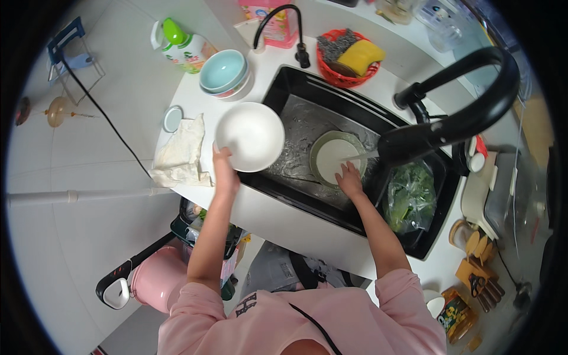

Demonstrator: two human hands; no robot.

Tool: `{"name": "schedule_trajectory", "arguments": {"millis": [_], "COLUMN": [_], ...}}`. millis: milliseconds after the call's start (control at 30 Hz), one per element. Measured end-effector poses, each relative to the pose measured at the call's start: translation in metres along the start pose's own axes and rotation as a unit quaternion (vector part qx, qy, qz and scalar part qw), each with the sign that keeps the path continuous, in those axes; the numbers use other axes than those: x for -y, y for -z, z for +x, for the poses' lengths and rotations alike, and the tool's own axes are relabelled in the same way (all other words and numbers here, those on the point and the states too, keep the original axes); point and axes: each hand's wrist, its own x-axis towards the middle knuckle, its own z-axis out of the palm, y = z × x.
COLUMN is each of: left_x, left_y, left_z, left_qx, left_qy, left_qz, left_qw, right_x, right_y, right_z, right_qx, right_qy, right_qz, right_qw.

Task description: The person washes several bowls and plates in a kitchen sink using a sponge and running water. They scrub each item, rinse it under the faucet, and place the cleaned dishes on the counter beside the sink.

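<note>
My left hand point(225, 168) grips the near left rim of a white bowl point(250, 135), which is over the counter and the left edge of the black sink point(306, 206). Down in the sink, my right hand point(349, 179) is at the near right side of a pale green bowl point(314, 160) with whitish contents, its fingertips over the inside. Water runs into that bowl from the black pull-out faucet point(404, 144). Whether my right fingers grip anything is hard to tell.
Leafy greens in a clear bag point(410, 197) lie at the sink's right end. Stacked bowls point(224, 73), a cloth point(182, 153) and a spray bottle point(193, 49) are on the left counter. A red basket point(341, 80) with a sponge stands behind the sink.
</note>
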Motion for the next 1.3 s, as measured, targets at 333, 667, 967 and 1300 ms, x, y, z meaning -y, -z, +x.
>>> {"name": "schedule_trajectory", "arguments": {"millis": [333,667,967,1300], "left_x": [-0.017,-0.009,0.224,0.300], "left_y": [0.057,0.048,-0.111,-0.115], "left_z": [0.044,0.011,0.034,0.080], "left_qx": [-0.056,-0.116,0.239,0.376], "left_qy": [0.091,0.052,-0.042,0.076], "left_qz": [-0.097,-0.113,0.489,0.287], "left_qw": [0.989,0.985,0.838,0.878], "right_x": [-0.014,0.006,0.028,-0.031], "right_y": [-0.067,-0.042,-0.023,0.010], "right_z": [0.028,0.028,0.037,0.111], "right_qx": [0.084,0.101,0.104,0.228], "right_qy": [0.105,0.092,0.078,0.222], "right_qz": [0.062,0.037,-0.060,0.176], "right_qw": [0.989,0.990,0.990,0.932]}}
